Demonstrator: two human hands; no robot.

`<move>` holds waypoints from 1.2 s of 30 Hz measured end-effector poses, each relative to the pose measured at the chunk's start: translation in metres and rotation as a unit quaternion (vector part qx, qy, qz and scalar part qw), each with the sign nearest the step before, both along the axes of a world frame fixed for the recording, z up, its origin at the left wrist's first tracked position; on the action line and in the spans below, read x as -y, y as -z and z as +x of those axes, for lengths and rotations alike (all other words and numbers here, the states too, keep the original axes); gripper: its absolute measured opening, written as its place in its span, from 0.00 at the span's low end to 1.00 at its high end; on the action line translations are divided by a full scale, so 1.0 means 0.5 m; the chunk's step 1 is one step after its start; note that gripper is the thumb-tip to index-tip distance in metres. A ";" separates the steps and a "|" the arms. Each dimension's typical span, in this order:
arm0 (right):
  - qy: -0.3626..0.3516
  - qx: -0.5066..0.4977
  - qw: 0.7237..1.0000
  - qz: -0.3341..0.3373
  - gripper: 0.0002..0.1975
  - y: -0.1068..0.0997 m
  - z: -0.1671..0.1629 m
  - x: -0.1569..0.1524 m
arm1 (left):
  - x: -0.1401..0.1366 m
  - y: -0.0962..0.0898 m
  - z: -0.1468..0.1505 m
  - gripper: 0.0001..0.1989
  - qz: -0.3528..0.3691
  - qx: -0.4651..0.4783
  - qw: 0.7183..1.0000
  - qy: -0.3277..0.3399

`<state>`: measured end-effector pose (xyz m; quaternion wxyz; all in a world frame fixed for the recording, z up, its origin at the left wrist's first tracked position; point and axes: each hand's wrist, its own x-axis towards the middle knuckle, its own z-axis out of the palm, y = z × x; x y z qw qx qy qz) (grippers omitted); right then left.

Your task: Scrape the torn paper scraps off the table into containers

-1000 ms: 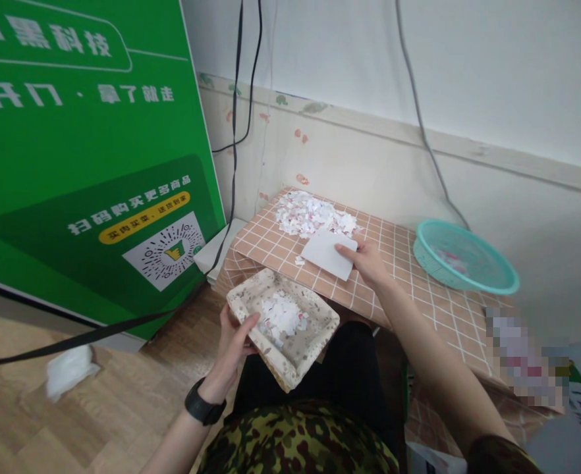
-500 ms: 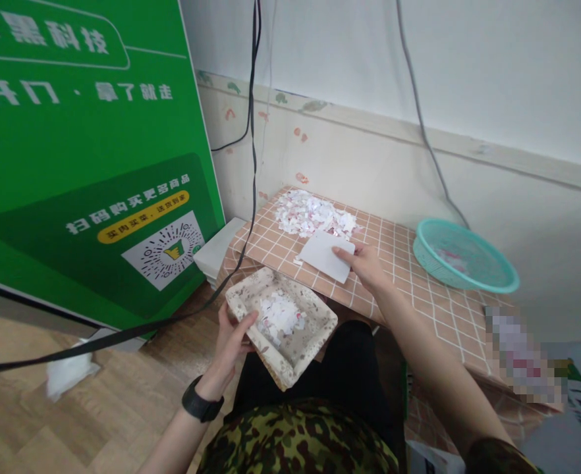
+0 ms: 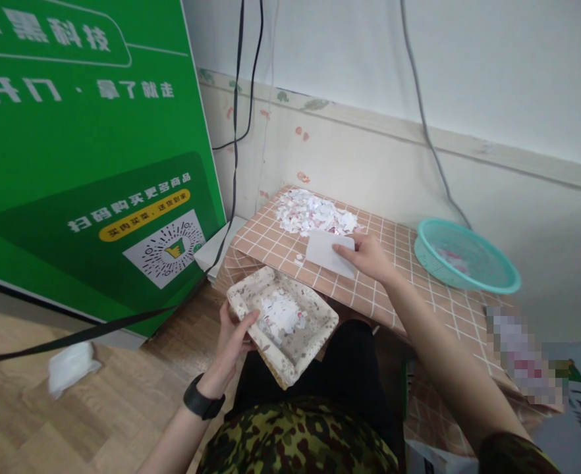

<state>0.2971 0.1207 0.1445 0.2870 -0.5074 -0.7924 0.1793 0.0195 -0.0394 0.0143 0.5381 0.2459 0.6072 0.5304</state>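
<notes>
My left hand (image 3: pixel 236 332) grips the left side of a speckled off-white tray (image 3: pixel 313 324), thumb over its rim. White paper scraps (image 3: pixel 280 313) lie inside the tray, which is held tilted below the table edge. In my right hand (image 3: pixel 364 255) is a white card (image 3: pixel 331 253), pinched at its right side above the checked tablecloth. Just beyond the card spreads a heap of white and pinkish paper scraps (image 3: pixel 315 212). A small scrap (image 3: pixel 299 259) rests near the card's left edge.
A turquoise plastic basket (image 3: pixel 468 257) with scraps in it stands on the table's right. A black strap (image 3: pixel 234 158) hangs at the left, before a green cabinet (image 3: pixel 87 131). On the floor lies a white bag (image 3: pixel 73 368). A blurred packet (image 3: pixel 522 355) is at the table's right edge.
The card in my right hand has shifted slightly to the right and turned, uncovering the small scrap on the cloth. The black strap has swung left. The tray has barely moved.
</notes>
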 end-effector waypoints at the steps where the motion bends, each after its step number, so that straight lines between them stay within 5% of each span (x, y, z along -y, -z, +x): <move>1: -0.002 0.001 1.000 0.002 0.18 -0.004 -0.004 0.001 | 0.000 0.000 0.000 0.45 0.000 0.002 1.000 -0.001; 11: -0.018 0.044 0.999 0.023 0.17 0.025 -0.060 0.027 | -0.001 -0.006 0.003 0.45 -0.008 -0.003 1.000 0.008; 23: 0.002 0.164 0.980 0.113 0.11 -0.028 -0.048 0.040 | -0.002 0.003 0.003 0.47 -0.014 -0.007 1.000 0.003; 36: 0.084 0.129 0.979 0.133 0.16 0.069 -0.067 0.081 | -0.002 -0.011 0.001 0.49 -0.021 0.012 1.000 0.011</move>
